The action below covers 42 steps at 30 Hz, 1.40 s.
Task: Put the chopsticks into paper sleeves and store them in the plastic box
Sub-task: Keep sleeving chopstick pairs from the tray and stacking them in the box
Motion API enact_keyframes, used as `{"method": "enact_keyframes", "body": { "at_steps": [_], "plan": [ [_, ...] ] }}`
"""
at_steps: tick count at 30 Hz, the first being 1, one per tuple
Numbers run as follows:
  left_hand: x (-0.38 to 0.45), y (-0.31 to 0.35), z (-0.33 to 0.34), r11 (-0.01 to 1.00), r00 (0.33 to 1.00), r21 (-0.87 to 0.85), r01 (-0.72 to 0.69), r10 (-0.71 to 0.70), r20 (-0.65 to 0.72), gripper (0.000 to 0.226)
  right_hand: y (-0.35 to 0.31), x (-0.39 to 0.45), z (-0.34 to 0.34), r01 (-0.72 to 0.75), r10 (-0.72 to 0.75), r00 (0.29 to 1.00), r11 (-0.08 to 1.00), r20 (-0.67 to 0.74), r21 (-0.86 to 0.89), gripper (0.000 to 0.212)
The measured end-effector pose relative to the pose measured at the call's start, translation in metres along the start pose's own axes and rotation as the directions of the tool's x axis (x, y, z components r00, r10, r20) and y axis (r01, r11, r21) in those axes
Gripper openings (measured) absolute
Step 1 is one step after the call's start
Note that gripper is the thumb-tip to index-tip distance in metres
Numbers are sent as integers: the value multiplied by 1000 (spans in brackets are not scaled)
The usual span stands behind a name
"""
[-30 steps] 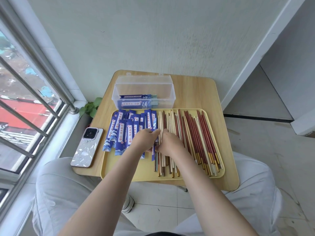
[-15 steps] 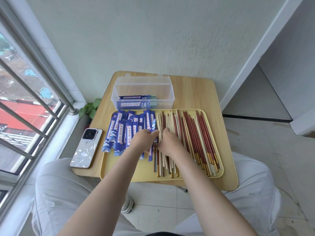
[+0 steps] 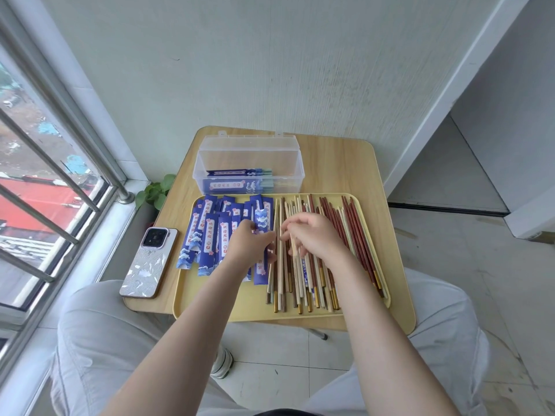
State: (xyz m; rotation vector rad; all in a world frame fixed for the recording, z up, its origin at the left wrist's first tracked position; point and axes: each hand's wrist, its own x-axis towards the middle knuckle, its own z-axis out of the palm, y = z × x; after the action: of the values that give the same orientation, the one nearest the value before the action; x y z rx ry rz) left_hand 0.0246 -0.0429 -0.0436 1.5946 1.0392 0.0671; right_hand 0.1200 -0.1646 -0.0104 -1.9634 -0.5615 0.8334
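**Hands meeting over the chopstick tray**

I am reaching both hands over the yellow tray (image 3: pixel 210 307) on the desk (image 3: pixel 369 175). My right hand (image 3: pixel 315 238) is pinching a pale chopstick (image 3: pixel 292 246) above the loose chopsticks (image 3: pixel 354 235). My left hand (image 3: pixel 250 246) is lying on the blue paper sleeves (image 3: pixel 210 232); whether its fingers are gripping one, I cannot tell. The plastic box (image 3: pixel 249 163) is sitting just behind the tray, lid open, a few sleeved pairs inside.
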Motion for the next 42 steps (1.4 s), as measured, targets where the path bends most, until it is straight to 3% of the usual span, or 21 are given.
{"method": "enact_keyframes", "body": {
  "at_steps": [3,7,12,16,22,29,33,38,40,42],
  "plan": [
    [-3,2,-3,996,1000,-89,-26,26,7,34,-12,-2,-6,51,-45,998,984,-34,171,27],
    [-5,7,-7,998,998,-29,-54,55,31,28,-22,0,-15,168,-148,985,945,-94,281,23],
    [-6,3,-5,996,993,22,-82,80,83,21,-27,5,-15,283,-211,943,913,-256,293,8],
    [-7,-2,-4,989,991,96,-109,101,91,18,-23,10,-16,355,-260,871,919,-416,169,14],
    [-3,-6,-4,974,991,194,-113,96,92,30,-26,13,-16,343,-145,788,910,-598,231,26],
    [-5,-3,-4,962,988,234,-139,118,102,18,-22,22,-18,337,-91,722,912,-686,233,27],
    [-6,-2,-2,964,980,204,-168,141,140,14,-24,17,-15,289,-87,786,927,-613,240,27],
    [-16,11,0,969,957,-43,-245,249,151,16,-18,15,-5,69,-49,973,994,-226,79,18],
    [-15,14,1,966,957,-49,-256,260,129,20,-19,13,-4,-33,36,995,999,-92,34,18],
    [-13,13,1,969,962,1,-248,247,119,24,-21,11,-5,-42,47,995,998,-91,51,27]
  ]
}}
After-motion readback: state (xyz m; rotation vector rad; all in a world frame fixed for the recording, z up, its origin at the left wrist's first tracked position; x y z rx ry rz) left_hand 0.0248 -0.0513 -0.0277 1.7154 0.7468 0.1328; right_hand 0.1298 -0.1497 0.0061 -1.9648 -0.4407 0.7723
